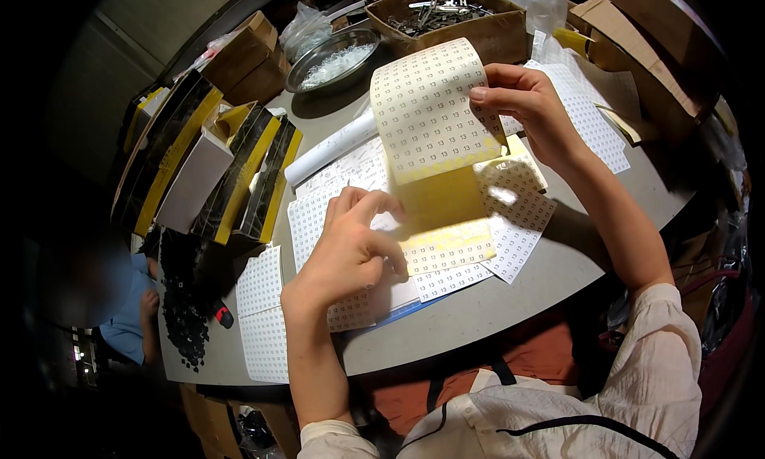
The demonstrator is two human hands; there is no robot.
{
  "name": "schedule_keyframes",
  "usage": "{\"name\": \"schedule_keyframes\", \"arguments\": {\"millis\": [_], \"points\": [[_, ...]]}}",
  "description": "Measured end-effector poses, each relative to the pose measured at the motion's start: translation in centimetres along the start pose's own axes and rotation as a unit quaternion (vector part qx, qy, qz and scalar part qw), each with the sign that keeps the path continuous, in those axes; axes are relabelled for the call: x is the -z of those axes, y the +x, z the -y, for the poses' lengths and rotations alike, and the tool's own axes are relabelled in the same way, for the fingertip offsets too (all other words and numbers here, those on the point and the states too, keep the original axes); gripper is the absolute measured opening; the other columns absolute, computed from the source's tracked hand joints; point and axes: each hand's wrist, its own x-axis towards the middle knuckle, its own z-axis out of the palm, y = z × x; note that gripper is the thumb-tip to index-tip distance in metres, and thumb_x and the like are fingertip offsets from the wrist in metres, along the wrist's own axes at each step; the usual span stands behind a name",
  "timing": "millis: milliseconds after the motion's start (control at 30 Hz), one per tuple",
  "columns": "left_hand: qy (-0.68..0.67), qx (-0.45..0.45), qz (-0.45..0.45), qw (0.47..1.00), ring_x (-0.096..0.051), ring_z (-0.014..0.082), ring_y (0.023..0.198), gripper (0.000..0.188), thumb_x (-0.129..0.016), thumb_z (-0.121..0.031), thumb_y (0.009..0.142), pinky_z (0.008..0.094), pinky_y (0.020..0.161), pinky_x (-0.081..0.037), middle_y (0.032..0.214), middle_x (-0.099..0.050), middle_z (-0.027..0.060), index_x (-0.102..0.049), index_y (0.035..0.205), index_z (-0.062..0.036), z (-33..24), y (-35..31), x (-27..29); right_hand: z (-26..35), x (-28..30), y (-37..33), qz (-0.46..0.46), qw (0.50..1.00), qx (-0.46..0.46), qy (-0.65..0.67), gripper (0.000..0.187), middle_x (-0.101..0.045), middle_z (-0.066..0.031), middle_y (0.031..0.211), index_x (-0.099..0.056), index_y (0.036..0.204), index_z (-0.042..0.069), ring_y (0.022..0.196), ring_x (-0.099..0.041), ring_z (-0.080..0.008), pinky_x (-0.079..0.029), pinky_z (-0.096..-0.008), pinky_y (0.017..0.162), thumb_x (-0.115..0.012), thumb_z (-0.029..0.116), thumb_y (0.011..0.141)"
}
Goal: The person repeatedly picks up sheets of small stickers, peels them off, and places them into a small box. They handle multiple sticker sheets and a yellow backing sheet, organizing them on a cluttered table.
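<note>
My right hand (530, 108) pinches the right edge of a sheet of small printed stickers (434, 100) between thumb and fingers. The sheet is raised and curled over, and a bare yellow band (442, 200) of backing shows below it. More rows of stickers (454, 252) lie along the band's lower end. At the left edge of this strip is my left hand (355, 240), its fingers bent, with thumb and forefinger apart. I see nothing held in it; its fingertips are partly hidden against the paper.
Sticker sheets (263, 323) and a white paper roll (331, 148) lie around the strip. Black-and-yellow boxes (199, 156) stand left, near small black pieces (185, 315). At the back are a bowl (333, 60) and a carton of metal parts (446, 21). Another person (127, 307) sits far left.
</note>
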Motion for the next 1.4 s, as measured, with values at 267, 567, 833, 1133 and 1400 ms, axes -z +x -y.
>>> {"name": "schedule_keyframes", "arguments": {"millis": [267, 567, 833, 1133, 1400], "points": [[0.027, 0.012, -0.017, 0.999, -0.043, 0.0311, 0.113, 0.042, -0.057, 0.001, 0.058, 0.0405, 0.107, -0.034, 0.118, -0.061, 0.0065, -0.083, 0.087, -0.0177, 0.1, 0.0, -0.3, -0.2, 0.4, 0.1, 0.009, 1.000, 0.000, -0.003, 0.028, -0.075, -0.0045, 0.096, -0.076, 0.108, 0.002, 0.088, -0.068, -0.0104, -0.051, -0.0281, 0.089, -0.074, 0.021, 0.087], [0.034, 0.012, -0.028, 0.999, -0.045, 0.0314, 0.113, 0.038, -0.057, -0.001, 0.058, 0.0404, 0.104, -0.040, 0.118, -0.062, 0.0071, -0.082, 0.084, -0.0134, -0.3, 0.3, -0.8, 0.1, 0.0, -0.1, 0.010, 1.000, -0.008, -0.007, 0.029, -0.074, -0.0038, 0.094, -0.075, 0.107, 0.002, 0.087, -0.067, -0.0090, -0.051, -0.0263, 0.088, -0.074, 0.023, 0.087], [0.050, 0.031, -0.013, 0.998, -0.049, 0.0291, 0.115, 0.031, -0.059, 0.003, 0.063, 0.0371, 0.106, -0.040, 0.120, -0.063, 0.0065, -0.081, 0.078, -0.0137, -1.1, 0.4, -0.6, -0.5, -0.1, 0.0, 0.004, 1.000, -0.009, 0.020, 0.024, -0.075, -0.0035, 0.093, -0.075, 0.104, 0.001, 0.084, -0.067, -0.0096, -0.051, -0.0260, 0.083, -0.074, 0.018, 0.086], [0.034, 0.006, -0.036, 0.999, -0.050, 0.0282, 0.108, 0.029, -0.058, -0.001, 0.063, 0.0363, 0.098, -0.045, 0.113, -0.064, 0.0067, -0.080, 0.078, -0.0134, -0.2, 0.3, -1.1, -0.8, 0.0, 0.0, 0.001, 1.000, -0.007, 0.017, 0.023, -0.071, -0.0028, 0.086, -0.074, 0.100, 0.000, 0.081, -0.064, -0.0092, -0.049, -0.0253, 0.080, -0.075, 0.018, 0.086], [-0.011, 0.002, -0.074, 0.997, -0.055, 0.0297, 0.107, 0.030, -0.058, -0.003, 0.074, 0.0396, 0.099, -0.046, 0.115, -0.064, 0.0084, -0.076, 0.098, -0.0059, 2.6, 0.6, -2.0, 0.4, -0.7, -0.3, -0.005, 1.000, 0.003, 0.015, 0.021, -0.067, -0.0002, 0.078, -0.072, 0.099, 0.002, 0.071, -0.058, -0.0060, -0.046, -0.0237, 0.075, -0.071, 0.021, 0.090]]}}
